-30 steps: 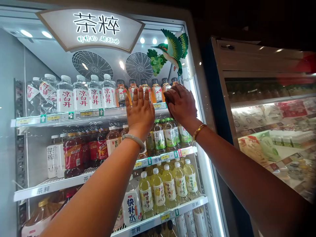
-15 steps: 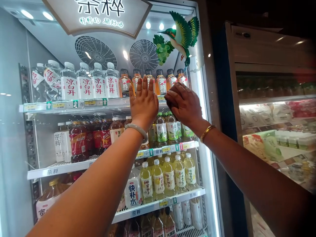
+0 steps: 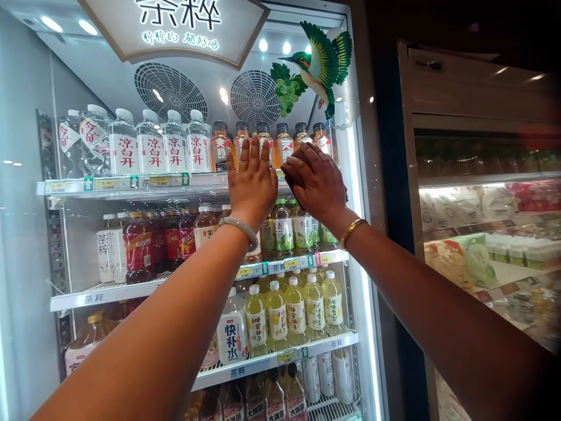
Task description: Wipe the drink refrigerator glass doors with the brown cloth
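Note:
My left hand is laid flat toward the glass door of a lit drinks cooler, fingers straight and slightly apart, holding nothing. A grey bangle circles that wrist. Just right of it, my right hand is bent over with its fingers close together against the glass. Something dark shows under its fingers and past its edge; I cannot make out whether it is a cloth or a shadow. A gold bracelet is on this wrist. Behind the hands stand orange drink bottles and green tea bottles.
Clear water bottles fill the top shelf's left side. Dark red drinks and yellow drinks stand on lower shelves. A bird picture is at the upper right. Another chilled cabinet stands to the right.
My right hand has moved a little left and slightly up, closer to my left hand. My left hand has shifted slightly left and stays flat.

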